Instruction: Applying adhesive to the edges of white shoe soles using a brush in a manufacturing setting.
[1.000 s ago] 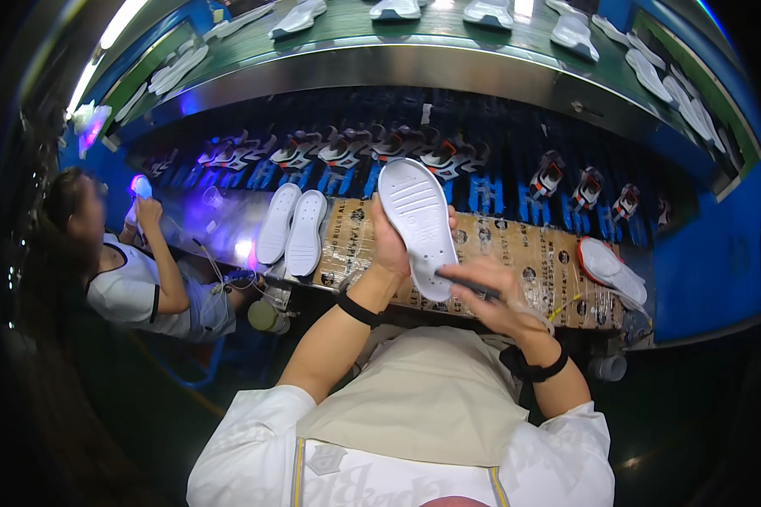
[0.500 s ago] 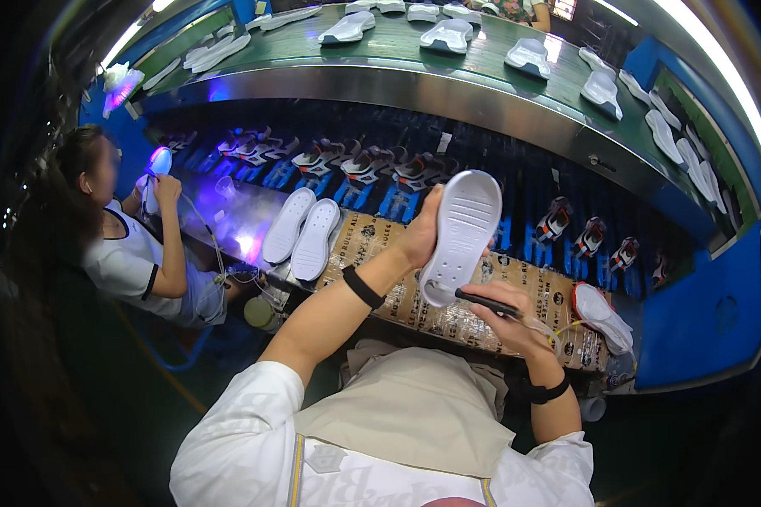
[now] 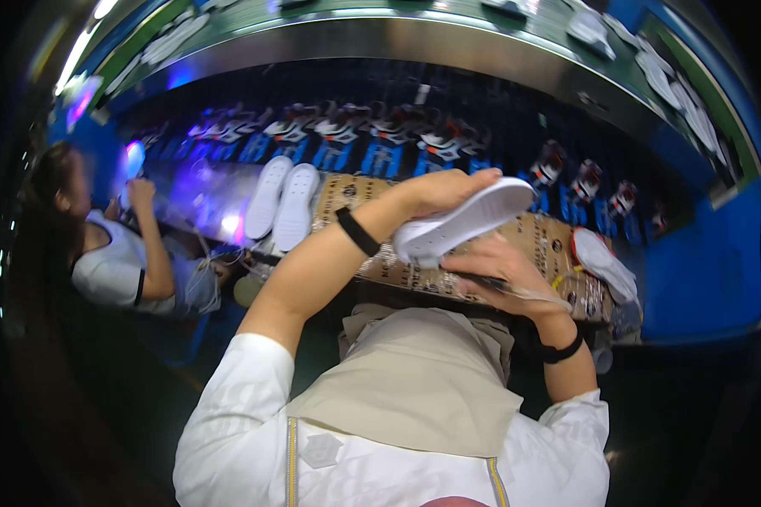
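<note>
My left hand grips a white shoe sole along its far edge, with the sole tilted on its side above the bench. Close to its near end is my right hand, with its fingers around a black pen-shaped tool; motion blurs both. From that tool a thin pale tube runs back along my wrist. The tool's tip cannot be made out, nor whether it touches the sole. To the left, a pair of white soles lies side by side. At the right end lies a pale sole with a red edge.
Printed brown cardboard covers the bench under my hands. Behind it, several shoe uppers stand on blue holders. A metal-edged green conveyor carries soles above. At left, a person works beside purple light.
The sole has turned from upright, its ribbed face toward me, to a sideways tilt. My left hand has rolled over its far edge. My right hand has shifted slightly right and up. The view has shifted.
</note>
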